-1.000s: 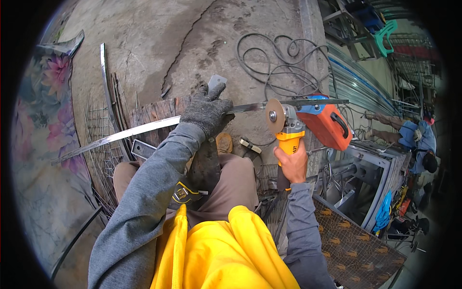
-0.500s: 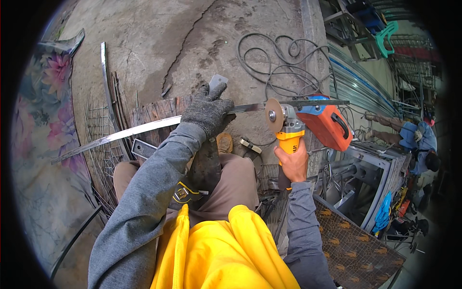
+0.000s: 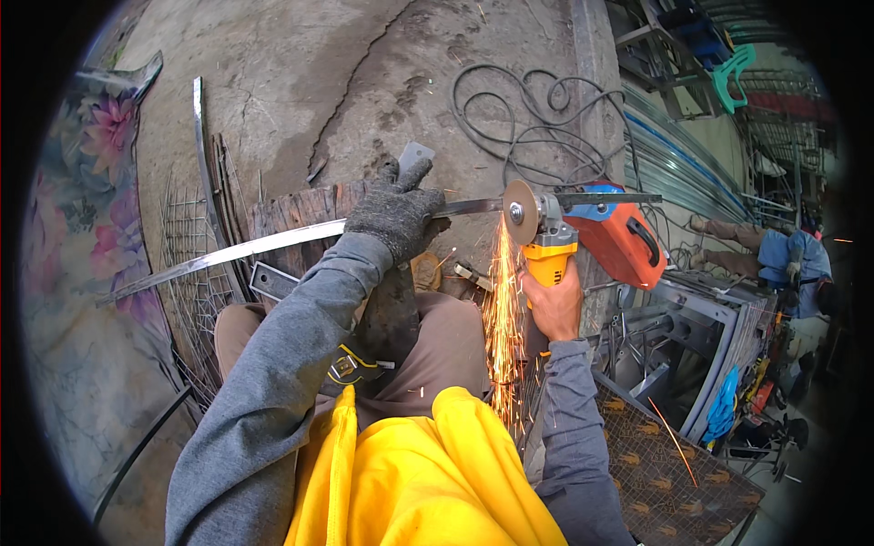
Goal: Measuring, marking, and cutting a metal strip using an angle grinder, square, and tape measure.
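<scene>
A long metal bar (image 3: 246,247) lies crosswise in front of me, shiny on its left part and darker on the right. My left hand (image 3: 393,211), in a dark grey glove, is closed round it at the middle, above a wooden block (image 3: 296,214). A small metal plate with a hole (image 3: 416,155) juts out beyond the gloved fingers. Bare, my right hand (image 3: 555,305) grips a yellow angle grinder (image 3: 552,259). Its cutting disc (image 3: 519,212) stands against the bar to the right of my glove. Orange sparks (image 3: 505,337) stream from the disc toward me.
An orange and blue machine (image 3: 614,237) stands beyond the grinder, near the bar's right end. Black cable (image 3: 473,127) lies coiled on concrete. Wire mesh (image 3: 196,232) and metal strips are at left. A tape measure (image 3: 348,366) rests by my lap. Another person (image 3: 787,255) is far right.
Sparks now spray down from the disc, where there were none before. The disc has shifted slightly against the bar; both hands keep their holds.
</scene>
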The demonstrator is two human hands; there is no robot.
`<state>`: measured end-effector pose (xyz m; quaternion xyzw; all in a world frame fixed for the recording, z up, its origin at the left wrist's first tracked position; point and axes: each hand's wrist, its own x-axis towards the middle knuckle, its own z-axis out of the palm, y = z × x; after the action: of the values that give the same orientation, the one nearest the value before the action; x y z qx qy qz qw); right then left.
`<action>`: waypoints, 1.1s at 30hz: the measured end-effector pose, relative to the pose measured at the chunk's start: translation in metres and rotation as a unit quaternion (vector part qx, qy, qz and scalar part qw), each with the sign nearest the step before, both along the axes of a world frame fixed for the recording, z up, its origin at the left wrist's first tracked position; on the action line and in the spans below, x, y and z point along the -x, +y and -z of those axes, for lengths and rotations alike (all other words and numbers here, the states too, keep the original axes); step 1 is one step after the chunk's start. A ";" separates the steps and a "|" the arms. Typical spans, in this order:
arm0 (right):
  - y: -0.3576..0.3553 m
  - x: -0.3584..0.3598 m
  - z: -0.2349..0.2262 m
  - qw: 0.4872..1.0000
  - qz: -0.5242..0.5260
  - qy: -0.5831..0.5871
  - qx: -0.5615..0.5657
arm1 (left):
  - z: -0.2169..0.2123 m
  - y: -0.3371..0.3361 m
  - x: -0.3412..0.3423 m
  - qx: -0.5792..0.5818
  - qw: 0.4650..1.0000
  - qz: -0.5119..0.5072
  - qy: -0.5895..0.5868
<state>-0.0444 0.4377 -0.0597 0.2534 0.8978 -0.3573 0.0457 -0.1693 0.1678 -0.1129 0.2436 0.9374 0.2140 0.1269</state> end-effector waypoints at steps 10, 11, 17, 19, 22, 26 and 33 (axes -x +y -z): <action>-0.005 0.004 -0.005 0.999 0.017 -0.021 0.031 | -0.007 -0.002 0.002 -0.001 0.999 0.008 -0.035; -0.003 0.004 -0.005 0.999 0.016 -0.021 0.029 | -0.007 -0.002 0.003 -0.003 0.999 0.009 -0.039; 0.003 -0.001 0.002 1.000 -0.009 -0.003 0.003 | 0.000 -0.001 0.003 -0.002 1.000 0.012 -0.021; 0.002 0.000 0.000 1.000 0.001 -0.014 0.010 | 0.000 0.000 0.003 -0.006 1.000 0.009 -0.022; 0.001 0.000 -0.001 1.000 -0.001 -0.014 -0.003 | 0.001 0.000 0.003 0.005 1.000 0.012 -0.007; 0.001 0.000 -0.002 1.000 -0.007 -0.014 -0.018 | 0.002 -0.001 0.001 -0.008 1.000 0.002 -0.008; 0.001 0.000 -0.002 1.000 -0.011 -0.015 -0.022 | 0.010 -0.001 0.003 -0.011 1.000 0.013 -0.025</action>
<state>-0.0440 0.4391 -0.0576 0.2496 0.9072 -0.3336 0.0574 -0.1721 0.1667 -0.1226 0.2515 0.9285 0.2284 0.1499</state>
